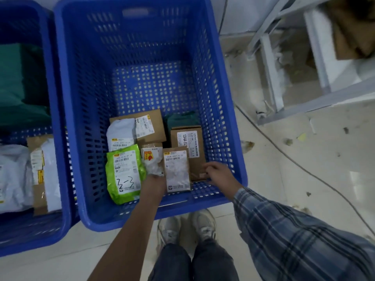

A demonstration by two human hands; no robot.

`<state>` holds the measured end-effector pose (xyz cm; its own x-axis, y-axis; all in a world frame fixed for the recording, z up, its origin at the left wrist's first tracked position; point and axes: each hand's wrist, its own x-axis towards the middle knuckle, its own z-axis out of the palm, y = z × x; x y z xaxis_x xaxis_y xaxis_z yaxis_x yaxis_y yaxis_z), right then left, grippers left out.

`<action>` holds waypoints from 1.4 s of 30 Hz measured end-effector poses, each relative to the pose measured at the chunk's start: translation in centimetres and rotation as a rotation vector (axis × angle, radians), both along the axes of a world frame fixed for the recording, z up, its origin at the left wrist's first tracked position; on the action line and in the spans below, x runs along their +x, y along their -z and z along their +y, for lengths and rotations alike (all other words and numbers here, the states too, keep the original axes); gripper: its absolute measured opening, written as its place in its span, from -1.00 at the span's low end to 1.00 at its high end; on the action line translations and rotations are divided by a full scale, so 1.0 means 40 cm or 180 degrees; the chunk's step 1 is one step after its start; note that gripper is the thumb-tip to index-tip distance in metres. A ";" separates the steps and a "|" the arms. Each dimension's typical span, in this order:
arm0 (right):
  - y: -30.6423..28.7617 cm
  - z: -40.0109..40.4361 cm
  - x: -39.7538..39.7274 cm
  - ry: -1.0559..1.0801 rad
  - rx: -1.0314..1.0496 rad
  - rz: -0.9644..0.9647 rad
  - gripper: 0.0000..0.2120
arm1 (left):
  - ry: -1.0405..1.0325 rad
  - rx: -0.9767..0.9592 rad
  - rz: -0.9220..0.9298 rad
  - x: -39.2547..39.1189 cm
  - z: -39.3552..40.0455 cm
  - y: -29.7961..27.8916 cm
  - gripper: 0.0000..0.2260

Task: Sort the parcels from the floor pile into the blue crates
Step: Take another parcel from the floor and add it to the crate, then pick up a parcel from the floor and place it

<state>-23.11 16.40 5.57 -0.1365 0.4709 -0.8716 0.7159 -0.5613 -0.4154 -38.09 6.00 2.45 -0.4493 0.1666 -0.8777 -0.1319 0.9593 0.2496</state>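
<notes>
A large blue crate (pixel 77 110) stands in front of me with several parcels at its near end. Among them are a green bag (pixel 123 173), a white bag (pixel 121 130), a brown box (pixel 156 122) and a brown box with a white label (pixel 188 142). My left hand (pixel 155 183) reaches into the crate and holds a small clear-wrapped parcel (pixel 152 159). Beside it lies a flat brown parcel with a white label (pixel 177 169). My right hand (pixel 220 175) hovers over the crate's near right corner, fingers loosely curled, holding nothing.
A second blue crate (pixel 58 199) at the left holds a dark green bag (pixel 22 84), white bags and a brown box. Metal shelving legs (pixel 272 74) stand at the right. A cable (pixel 304 169) runs across the littered floor. My shoes (pixel 186 228) are just behind the crate.
</notes>
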 end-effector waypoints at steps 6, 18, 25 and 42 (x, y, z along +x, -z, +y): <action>-0.188 0.021 0.166 0.1462 0.0117 0.0345 -0.78 | 0.0446 0.0431 0.0296 0.045 0.117 -0.148 -0.82; -0.225 -0.229 0.813 0.3264 -0.0170 -0.0263 -0.83 | 0.2815 0.1578 0.0474 0.652 0.258 -0.257 -0.82; -0.131 -0.517 1.113 0.3816 -0.0826 -0.0306 -0.79 | 0.3994 0.0337 0.0154 0.973 0.045 -0.129 -0.80; -0.096 -0.945 1.592 0.5592 -0.1038 -0.0173 -0.81 | 0.6568 0.0202 -0.0289 1.680 -0.228 -0.123 -0.89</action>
<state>40.55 -21.40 9.42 0.3149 -0.1576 -0.9359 -0.7457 -0.6511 -0.1413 29.11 -3.12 7.39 0.4326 0.2837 -0.8558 0.8824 -0.3279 0.3374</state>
